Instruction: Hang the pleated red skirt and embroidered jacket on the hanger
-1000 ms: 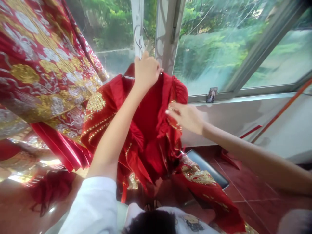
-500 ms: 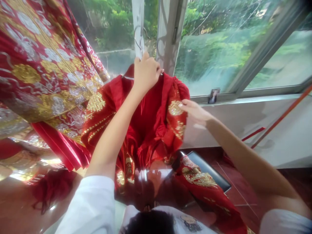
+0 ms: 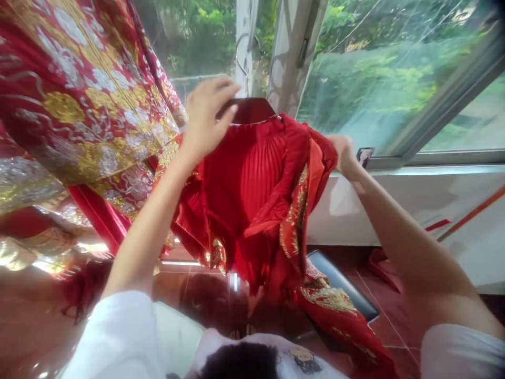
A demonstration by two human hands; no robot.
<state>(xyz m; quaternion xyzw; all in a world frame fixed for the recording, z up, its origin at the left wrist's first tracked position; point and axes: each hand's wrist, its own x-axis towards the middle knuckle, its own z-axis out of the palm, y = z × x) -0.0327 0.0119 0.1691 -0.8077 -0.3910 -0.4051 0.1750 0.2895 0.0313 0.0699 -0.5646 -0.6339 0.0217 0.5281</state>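
A red jacket point(image 3: 252, 184) with gold embroidery and a pleated inside hangs in front of me on a dark red hanger point(image 3: 252, 109) with a metal hook. Its front is spread apart. My left hand point(image 3: 207, 116) is at the hanger's left end, thumb and fingers apart; whether it touches the cloth there I cannot tell. At the jacket's right shoulder, my right hand point(image 3: 342, 153) is closed on the red cloth, its fingertips partly hidden behind the fabric.
Red garments with gold and silver embroidery point(image 3: 90, 105) hang close on the left. Behind the hanger are window frames point(image 3: 292, 68) and a sill point(image 3: 426, 169). Below right, more embroidered red cloth point(image 3: 335, 305) lies beside a black flat object point(image 3: 347, 287) above the tiled floor.
My left hand has let go of the hanger's top and moved left. My right hand has shifted from the sleeve's gold patch to the outer shoulder. The jacket's front has spread wider.
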